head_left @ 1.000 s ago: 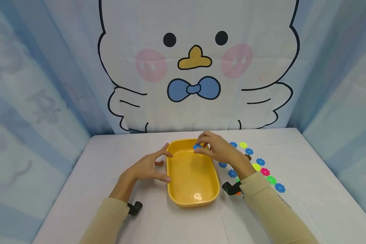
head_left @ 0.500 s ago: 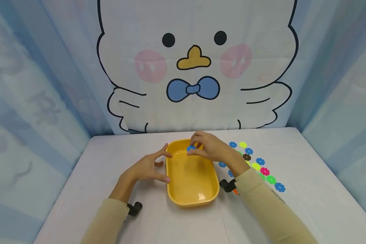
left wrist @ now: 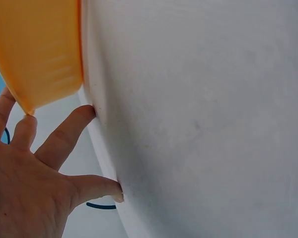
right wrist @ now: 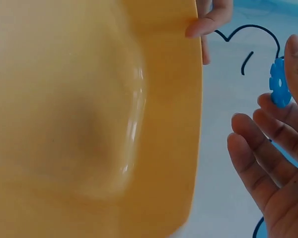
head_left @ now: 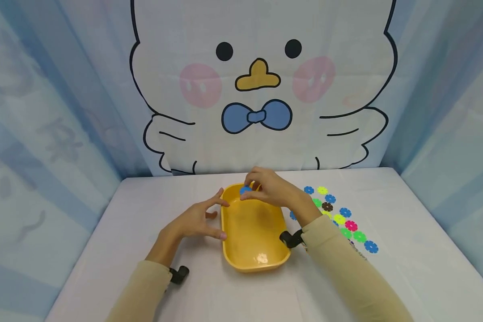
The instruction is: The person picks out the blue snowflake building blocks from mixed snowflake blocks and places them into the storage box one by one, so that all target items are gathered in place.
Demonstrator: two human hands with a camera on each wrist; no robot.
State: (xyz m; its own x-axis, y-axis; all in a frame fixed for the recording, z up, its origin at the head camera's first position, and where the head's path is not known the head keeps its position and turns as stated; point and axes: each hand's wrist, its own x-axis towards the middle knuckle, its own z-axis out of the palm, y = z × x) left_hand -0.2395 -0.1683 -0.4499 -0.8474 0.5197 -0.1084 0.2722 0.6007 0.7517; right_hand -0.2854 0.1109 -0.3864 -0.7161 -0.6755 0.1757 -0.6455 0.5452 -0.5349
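A blue notched plastic disc (head_left: 245, 190), like a snowflake building piece, is pinched between the thumb and fingers of my right hand (head_left: 270, 186). That hand is above the far end of a yellow tray (head_left: 253, 237). In the right wrist view the disc (right wrist: 279, 84) stands on edge by the thumb, its slots and small centre hole visible; the other fingers are loosely spread. My left hand (head_left: 193, 220) is at the tray's left rim, fingers spread and thumb tip touching it. In the left wrist view the left hand (left wrist: 32, 183) lies beside the tray's outer wall (left wrist: 44, 49).
Several notched discs lie flat on the white table (head_left: 209, 290) right of the tray, among them a pink disc (head_left: 351, 226), a brown disc (head_left: 327, 206) and a green disc (head_left: 359, 236). The right forearm hides part of this group. A printed curtain (head_left: 257, 147) hangs behind.
My right hand has moved left over the tray's far end, carrying the blue disc toward the left rim. The left hand and the tray have stayed put.
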